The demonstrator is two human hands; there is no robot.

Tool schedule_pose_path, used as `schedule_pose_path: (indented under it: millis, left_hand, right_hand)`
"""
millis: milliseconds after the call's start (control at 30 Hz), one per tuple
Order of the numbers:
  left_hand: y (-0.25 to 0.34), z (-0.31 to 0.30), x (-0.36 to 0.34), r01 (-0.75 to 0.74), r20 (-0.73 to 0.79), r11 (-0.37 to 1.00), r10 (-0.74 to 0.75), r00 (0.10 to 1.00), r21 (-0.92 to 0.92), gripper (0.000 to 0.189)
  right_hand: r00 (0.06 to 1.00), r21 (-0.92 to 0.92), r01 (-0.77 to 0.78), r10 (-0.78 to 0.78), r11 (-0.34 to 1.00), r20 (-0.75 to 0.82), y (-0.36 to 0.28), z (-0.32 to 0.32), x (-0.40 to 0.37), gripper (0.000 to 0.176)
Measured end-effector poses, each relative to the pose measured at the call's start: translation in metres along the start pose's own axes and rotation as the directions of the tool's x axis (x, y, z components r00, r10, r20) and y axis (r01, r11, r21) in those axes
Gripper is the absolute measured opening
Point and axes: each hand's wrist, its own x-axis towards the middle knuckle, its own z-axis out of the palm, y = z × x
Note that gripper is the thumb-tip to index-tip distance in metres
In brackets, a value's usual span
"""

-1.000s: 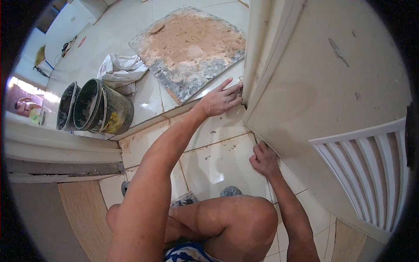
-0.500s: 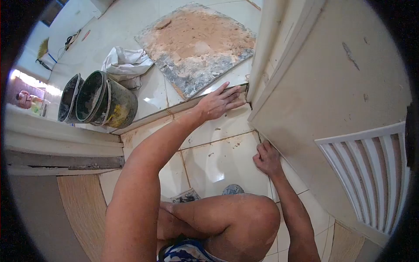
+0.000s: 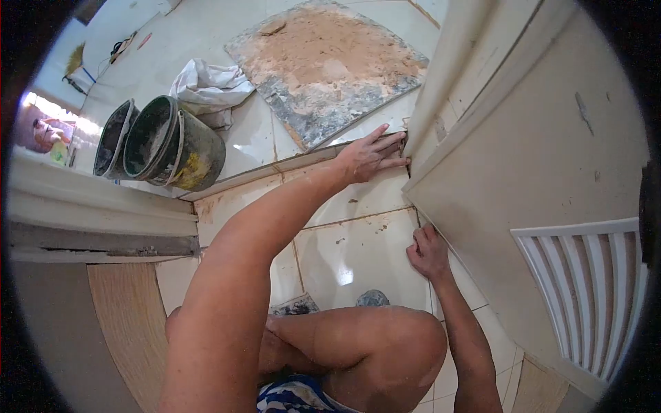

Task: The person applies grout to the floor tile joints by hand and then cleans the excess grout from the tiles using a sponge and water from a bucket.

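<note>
Left fingers [image 3: 392,163] moved nearer the jamb [image 3: 438,86], buckets [image 3: 200,153] grey-smeared inside.

A cream door panel [image 3: 509,172] stands upright at the right side of the floor, its bottom edge running slantwise nearer from the step's right end; grey scuffs mark its face and a white slatted vent is set into it. The low step [image 3: 303,162] has a narrow, dirt-stained upright face and crosses the floor's far edge. Nearer lies a glossy cream floor tile [image 3: 358,255], flat, brown-jointed, crumbs scattered toward its far edge, its right edge near the door panel.
</note>
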Motion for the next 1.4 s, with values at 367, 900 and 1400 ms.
schedule_pose_path:
  millis: [367, 900, 1400]
  left_hand:
    - [0.002, -0.001, -0.01, 0.004, -0.014, 1.0, -0.004, 1.0, 0.019, 0.063]
    - [0.001, -0.017, -0.111, 0.098, 0.013, 0.995, -0.098, 0.995, -0.01, 0.043]
    - [0.0, -0.014, -0.001, 0.037, -0.074, 0.997, -0.042, 0.996, -0.065, 0.038]
  right_hand:
    - [1.0, 0.014, -0.026, 0.026, 1.0, -0.005, -0.002, -0.001, 0.001, 0.022]
    - [0.998, -0.046, 0.032, -0.035, 0.998, -0.051, 0.0, 0.0, -0.001, 0.023]
    - [1.0, -0.001, -0.009, 0.009, 1.0, 0.001, 0.006, 0.004, 0.001, 0.029]
